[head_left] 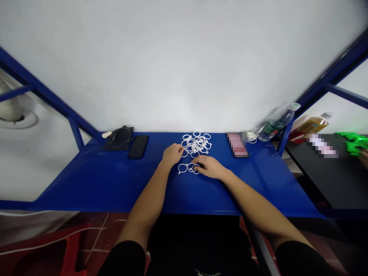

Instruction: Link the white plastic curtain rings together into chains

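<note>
Many thin white plastic rings (198, 145), each with a small knob or eyelet like a curtain ring, lie heaped on the blue tabletop (115, 184). My left hand (172, 154) is closed in a pinch at the left edge of the heap, on a ring (184, 154) partly hidden by the fingertips. In front of the heap is a short row of rings, with one ring (182, 168) at its left end. My right hand (211, 167) has its curled thumb and forefinger on the ring (196, 169) at the right end of that row.
Behind my left hand lie a black phone (138, 147) and a dark crumpled pouch (119, 138). Toward the right are a pixelated pink phone-like object (238, 145), a white cable (251, 137) and a water bottle (277, 123). Another person's hand (364, 157) and green pieces (355, 142) show at the neighbouring black table (324, 172).
</note>
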The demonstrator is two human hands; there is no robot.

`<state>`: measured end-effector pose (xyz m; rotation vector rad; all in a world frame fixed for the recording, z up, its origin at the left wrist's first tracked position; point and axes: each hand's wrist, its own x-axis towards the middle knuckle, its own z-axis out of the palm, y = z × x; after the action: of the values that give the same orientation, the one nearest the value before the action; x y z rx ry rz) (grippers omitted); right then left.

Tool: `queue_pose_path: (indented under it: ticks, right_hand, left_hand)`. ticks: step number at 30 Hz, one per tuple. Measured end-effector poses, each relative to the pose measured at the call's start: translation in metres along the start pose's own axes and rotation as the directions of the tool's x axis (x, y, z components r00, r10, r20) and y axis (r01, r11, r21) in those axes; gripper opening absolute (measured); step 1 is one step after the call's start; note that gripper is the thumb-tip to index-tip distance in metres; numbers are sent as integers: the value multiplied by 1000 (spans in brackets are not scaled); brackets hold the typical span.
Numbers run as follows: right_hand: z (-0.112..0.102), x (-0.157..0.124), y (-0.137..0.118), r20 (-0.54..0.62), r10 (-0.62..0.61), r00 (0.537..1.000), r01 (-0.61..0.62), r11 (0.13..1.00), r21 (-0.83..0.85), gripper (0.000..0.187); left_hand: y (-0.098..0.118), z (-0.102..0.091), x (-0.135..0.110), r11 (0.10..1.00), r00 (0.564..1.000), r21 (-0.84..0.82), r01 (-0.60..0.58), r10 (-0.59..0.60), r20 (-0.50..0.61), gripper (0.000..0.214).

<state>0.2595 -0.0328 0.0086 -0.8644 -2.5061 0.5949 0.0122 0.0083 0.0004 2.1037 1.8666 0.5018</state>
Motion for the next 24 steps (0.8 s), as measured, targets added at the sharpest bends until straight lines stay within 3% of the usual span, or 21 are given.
queue_pose_path:
  ticks: [2,5,9,12,15,20,24]
  right_hand:
    - [1,-1,0,-33,-1,999,2,1000,13,25]
    - [-1,-2,4,-133,39,990,-38,999,6,25]
    - [-6,-2,5,-370,88,925,-67,995,70,25]
    - [-9,-1,2,-494,114,862,-54,989,134,25]
    - [-10,-1,-1,-527,121,841,-29,983,181,22]
    - [-10,-2,-1,-550,155,821,-43,977,210,27]
    - [-11,-3,-2,-527,171,833,-41,968,249,28]
  left_hand:
    - [-2,-2,1,1000,998,2,14,-14,-62,12]
    - [1,-8,0,997,966,-68,-43,25,-256,11]
    - [21,-9,-7,909,853,-225,-351,211,-478,7]
    - [41,-2,-16,792,783,-261,-552,385,-488,7]
    - [52,6,-24,738,740,-240,-631,479,-471,11]
    - [54,5,-26,709,723,-225,-668,545,-425,18]
    - [54,2,-25,707,721,-226,-670,547,-424,18]
